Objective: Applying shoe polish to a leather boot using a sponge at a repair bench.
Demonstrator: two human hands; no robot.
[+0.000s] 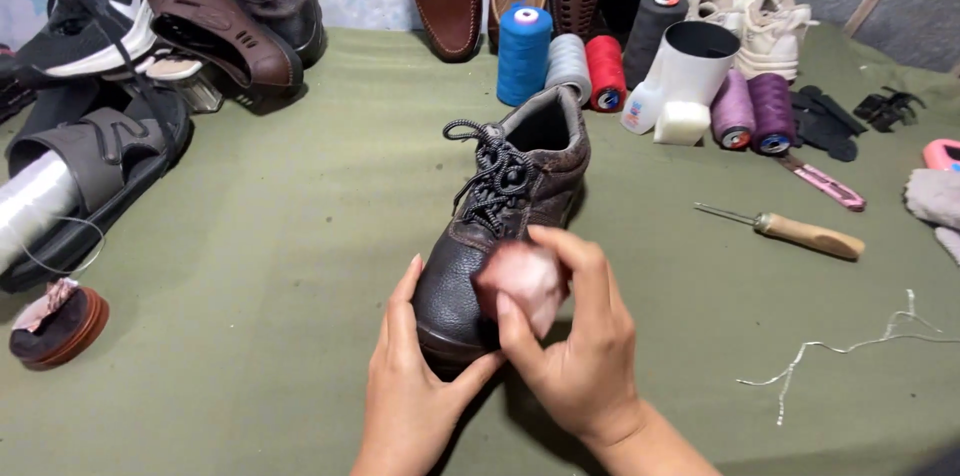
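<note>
**Both hands on the boot toe, cloth rubbing**

Left hand point(415, 391) cups the toe of the dark brown lace-up boot point(500, 226), fingers wrapped against its side to steady it. My right hand point(575, 336) pinches a pinkish wad of cloth point(525, 281) onto the toe cap. The boot stands mid-desk point(250, 266), with thread spools point(565, 66) behind and a wooden-handled awl point(800, 233) to the right. I judge this the wiping step; next needs firm, even strokes.

We worked in a shoe-repair workshop: worn shoes point(230, 11) lined the green cloth table point(250, 266), beside thread spools point(560, 61), a wooden-handled awl point(800, 233) and a utility knife point(825, 183).
</note>
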